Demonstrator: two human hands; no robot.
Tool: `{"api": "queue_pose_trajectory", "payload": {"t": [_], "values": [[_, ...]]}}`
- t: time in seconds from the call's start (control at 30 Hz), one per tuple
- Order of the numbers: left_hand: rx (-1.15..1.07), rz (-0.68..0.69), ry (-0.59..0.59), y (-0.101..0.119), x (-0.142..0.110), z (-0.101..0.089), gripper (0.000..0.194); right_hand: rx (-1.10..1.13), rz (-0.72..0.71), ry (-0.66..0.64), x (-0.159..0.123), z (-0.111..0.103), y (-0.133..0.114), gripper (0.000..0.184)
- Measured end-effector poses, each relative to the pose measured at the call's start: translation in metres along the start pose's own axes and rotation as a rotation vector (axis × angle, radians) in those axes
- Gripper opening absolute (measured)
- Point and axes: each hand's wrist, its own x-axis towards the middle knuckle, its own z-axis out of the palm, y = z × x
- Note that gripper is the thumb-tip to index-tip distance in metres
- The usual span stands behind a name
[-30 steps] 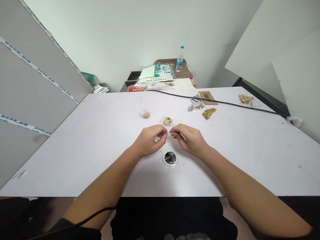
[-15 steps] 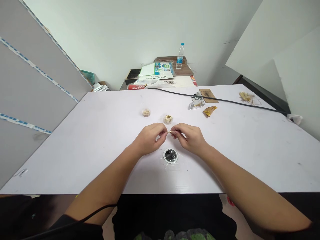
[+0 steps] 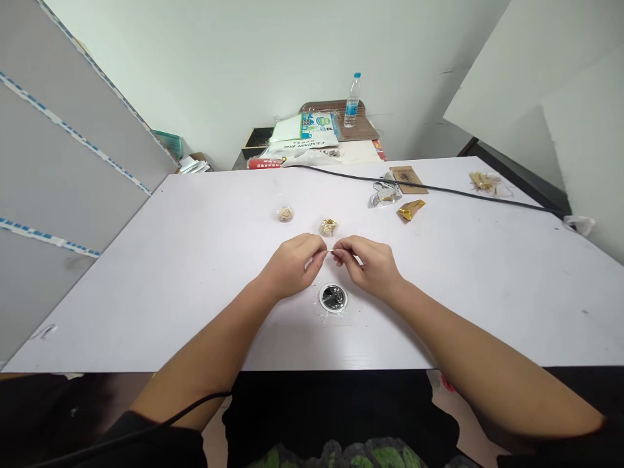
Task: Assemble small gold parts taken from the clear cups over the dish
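Observation:
Over the middle of the white table (image 3: 170, 273), my left hand (image 3: 292, 263) and my right hand (image 3: 368, 265) meet fingertip to fingertip. Both are pinched on a tiny thin gold piece (image 3: 331, 251) held between them. Just below the hands a small round silver dish (image 3: 333, 297) rests on the table. Beyond the fingertips lies a small heap of gold parts (image 3: 328, 226), and a second small heap (image 3: 285, 213) sits to its left.
A black cable (image 3: 439, 189) crosses the far side of the table. Near it lie a gold foil packet (image 3: 411, 208), a clear packet (image 3: 383, 197), a brown card (image 3: 408, 179) and gold bits (image 3: 482, 182). A water bottle (image 3: 351, 101) stands on a cluttered stand behind.
The hands stay pinched together on the small piece. The whole view has drifted slightly upward in the frame as the head tilted.

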Motion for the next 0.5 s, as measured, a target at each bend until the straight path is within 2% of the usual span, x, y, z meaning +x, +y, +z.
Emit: {"api": "queue_pose_trajectory", "payload": {"t": [0.27,0.5], "values": [[0.079,0.083,-0.024,-0.0010,0.0002,-0.0012,0.011,-0.054,-0.092,0.002,-0.0021,-0.0001,0.0026,0.013],[0.057,0.064,-0.041,-0.0016,-0.0006,0.0001,0.011,-0.054,-0.097,0.004,-0.0026,-0.0004,0.0032,0.014]]}}
